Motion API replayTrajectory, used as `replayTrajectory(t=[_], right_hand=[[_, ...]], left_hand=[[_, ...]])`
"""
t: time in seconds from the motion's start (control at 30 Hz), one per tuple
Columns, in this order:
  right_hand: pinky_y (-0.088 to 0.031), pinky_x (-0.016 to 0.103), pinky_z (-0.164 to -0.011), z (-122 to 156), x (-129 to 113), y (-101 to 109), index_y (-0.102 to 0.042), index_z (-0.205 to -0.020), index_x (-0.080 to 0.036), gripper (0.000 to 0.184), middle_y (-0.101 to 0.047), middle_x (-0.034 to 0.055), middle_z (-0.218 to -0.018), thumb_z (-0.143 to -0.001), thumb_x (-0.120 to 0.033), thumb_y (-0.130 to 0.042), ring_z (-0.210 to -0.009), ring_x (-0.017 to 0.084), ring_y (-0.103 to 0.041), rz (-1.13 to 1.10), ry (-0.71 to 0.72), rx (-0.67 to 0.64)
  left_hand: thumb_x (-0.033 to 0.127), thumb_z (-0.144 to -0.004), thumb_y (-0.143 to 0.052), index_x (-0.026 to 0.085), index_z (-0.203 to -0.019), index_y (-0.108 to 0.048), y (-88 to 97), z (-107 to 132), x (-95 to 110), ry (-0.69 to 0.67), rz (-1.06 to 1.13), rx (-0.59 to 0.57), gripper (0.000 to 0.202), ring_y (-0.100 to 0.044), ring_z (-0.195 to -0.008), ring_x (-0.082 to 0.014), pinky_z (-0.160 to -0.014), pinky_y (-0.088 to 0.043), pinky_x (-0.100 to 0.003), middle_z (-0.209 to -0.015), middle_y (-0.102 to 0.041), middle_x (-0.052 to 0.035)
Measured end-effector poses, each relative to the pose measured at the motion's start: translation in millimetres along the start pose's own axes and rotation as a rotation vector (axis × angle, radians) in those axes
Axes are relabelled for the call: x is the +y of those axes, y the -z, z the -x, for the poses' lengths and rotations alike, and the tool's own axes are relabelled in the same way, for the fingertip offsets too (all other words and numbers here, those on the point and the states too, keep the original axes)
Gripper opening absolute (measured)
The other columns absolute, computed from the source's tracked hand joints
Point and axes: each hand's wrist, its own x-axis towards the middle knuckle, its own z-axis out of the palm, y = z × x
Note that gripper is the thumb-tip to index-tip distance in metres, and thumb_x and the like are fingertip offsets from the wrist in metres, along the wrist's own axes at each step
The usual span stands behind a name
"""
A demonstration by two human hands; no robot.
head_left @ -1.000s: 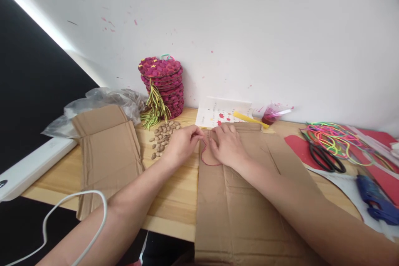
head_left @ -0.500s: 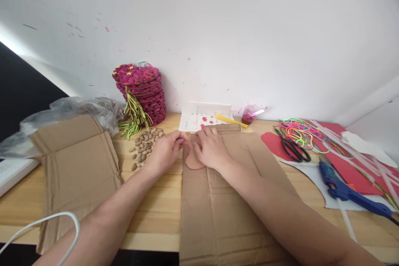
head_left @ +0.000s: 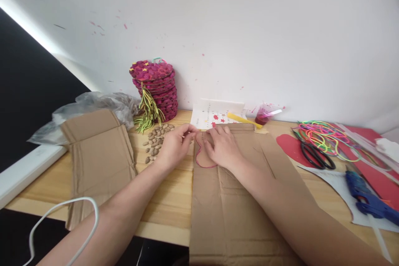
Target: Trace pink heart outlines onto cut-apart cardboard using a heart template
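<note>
My right hand [head_left: 225, 146] lies flat on a large brown cardboard sheet [head_left: 215, 216], fingers stretched forward. Under its palm and thumb is a curved, pink-edged cardboard shape [head_left: 204, 158]; I cannot tell whether it is a separate piece or an outline on the sheet. At the sheet's far left corner, my left hand [head_left: 177, 144] is closed in a pinch beside the shape's tip. What sits between its thumb and finger is too small to make out. Light brown, nut-like pieces [head_left: 154, 143] are scattered just left of that hand.
A magenta layered piece [head_left: 156, 87] with a yellow-green tassel stands behind. White paper [head_left: 199, 118] and a cup of dark red liquid [head_left: 262, 116] are by the wall. Rightward lie black scissors [head_left: 318, 156], colourful cords [head_left: 324, 137] and a blue glue gun [head_left: 368, 199]. Folded cardboard [head_left: 99, 153] lies left.
The view has turned left, so everything sits further right in the picture. My left fingertips have shifted slightly along the shape's edge; my right hand stays pressed on the cardboard.
</note>
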Motion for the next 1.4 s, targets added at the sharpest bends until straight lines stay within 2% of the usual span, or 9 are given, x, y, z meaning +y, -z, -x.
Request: replayTrajectory(t=[0.13, 0.2, 0.33, 0.47, 0.67, 0.77, 0.97, 1.17, 1.4], right_hand=[[-0.042, 0.042, -0.086, -0.6, 1.4, -2.1, -0.065, -0.11, -0.015, 0.027, -0.063, 0.0129, -0.111, -0.094, -0.033, -0.052, -0.1, 0.03, -0.048, -0.029, 0.003, -0.004], [-0.042, 0.045, -0.09, -1.6, 2.6, -3.1, -0.065, -0.11, -0.015, 0.027, -0.063, 0.0145, -0.112, -0.093, -0.031, -0.053, -0.101, 0.032, -0.048, -0.084, -0.003, -0.019], [-0.04, 0.052, -0.099, -6.9, 12.0, -2.3, -0.066, -0.116, -0.014, 0.03, -0.063, 0.0165, -0.119, -0.09, -0.023, -0.056, -0.109, 0.034, -0.048, -0.218, -0.01, -0.06], [-0.047, 0.041, -0.101, -14.9, 35.2, 5.7, -0.069, -0.117, -0.02, 0.032, -0.068, 0.0093, -0.121, -0.09, -0.012, -0.052, -0.112, 0.024, -0.059, -0.342, -0.013, -0.136], [-0.056, 0.032, -0.084, -18.4, 63.9, 20.4, -0.069, -0.118, -0.019, 0.034, -0.068, 0.0092, -0.121, -0.086, -0.011, -0.06, -0.092, 0.016, -0.067, -0.441, -0.095, -0.177], [-0.055, 0.035, -0.084, -16.7, 61.2, 20.5, -0.072, -0.115, -0.02, 0.031, -0.068, 0.0098, -0.116, -0.085, -0.019, -0.067, -0.096, 0.02, -0.064, -0.423, -0.066, -0.183], [-0.042, 0.046, -0.105, -17.2, 40.5, 8.5, -0.07, -0.115, -0.019, 0.029, -0.066, 0.0121, -0.116, -0.087, -0.024, -0.067, -0.117, 0.027, -0.055, -0.343, -0.007, -0.156], [-0.041, 0.043, -0.103, -20.6, 37.9, 3.8, -0.069, -0.116, -0.021, 0.026, -0.063, 0.011, -0.118, -0.091, -0.027, -0.063, -0.115, 0.027, -0.054, -0.313, -0.018, -0.182], [-0.041, 0.043, -0.102, -23.6, 42.4, 0.4, -0.07, -0.113, -0.025, 0.023, -0.063, 0.0096, -0.114, -0.092, -0.026, -0.063, -0.112, 0.026, -0.054, -0.312, -0.033, -0.202]], left_hand=[[0.016, -0.089, -0.055, 0.021, -0.113, -0.059, -2.9, 3.0, 6.2, -0.059, 0.026, -0.105, 0.025, -0.066, -0.095, -0.0152, -0.082, -0.051, -0.027, -0.108, -0.07, -0.0035], [0.018, -0.086, -0.063, 0.02, -0.111, -0.058, -5.9, 5.0, 8.7, -0.091, -0.029, -0.203, 0.025, -0.065, -0.098, -0.018, -0.087, -0.052, -0.031, -0.107, -0.069, -0.0043], [0.023, -0.077, -0.078, 0.019, -0.124, -0.056, -10.1, 7.6, 8.4, -0.197, -0.187, -0.365, 0.052, -0.06, -0.112, -0.0256, -0.102, -0.048, -0.042, -0.123, -0.066, -0.0094], [0.028, -0.087, -0.069, 0.022, -0.142, -0.049, -10.2, 8.4, 2.5, -0.274, -0.281, -0.444, 0.059, -0.052, -0.129, -0.0281, -0.111, -0.042, -0.046, -0.141, -0.056, -0.0123], [0.032, -0.097, -0.052, 0.025, -0.139, -0.059, -10.0, 9.8, 2.4, -0.291, -0.433, -0.524, 0.042, -0.042, -0.138, -0.0295, -0.117, -0.035, -0.048, -0.149, -0.046, -0.0114], [0.035, -0.098, -0.051, 0.026, -0.139, -0.058, -10.3, 11.6, 6.3, -0.276, -0.461, -0.531, 0.042, -0.04, -0.14, -0.0294, -0.118, -0.035, -0.047, -0.152, -0.044, -0.0105], [0.049, -0.097, -0.052, 0.025, -0.14, -0.053, -15.6, 15.3, 12.5, -0.336, -0.587, -0.489, 0.05, -0.039, -0.142, -0.032, -0.119, -0.03, -0.051, -0.154, -0.044, -0.0122], [0.046, -0.099, -0.044, 0.01, -0.146, -0.044, -29.2, 18.6, 30.0, -0.337, -0.744, -0.489, 0.059, -0.037, -0.144, -0.0336, -0.12, -0.029, -0.05, -0.151, -0.046, -0.0199], [0.034, -0.094, -0.053, 0.007, -0.13, -0.055, -44.3, 6.1, 49.5, -0.209, -0.858, -0.575, 0.045, -0.055, -0.122, -0.0366, -0.088, -0.053, -0.044, -0.132, -0.059, -0.0249]])
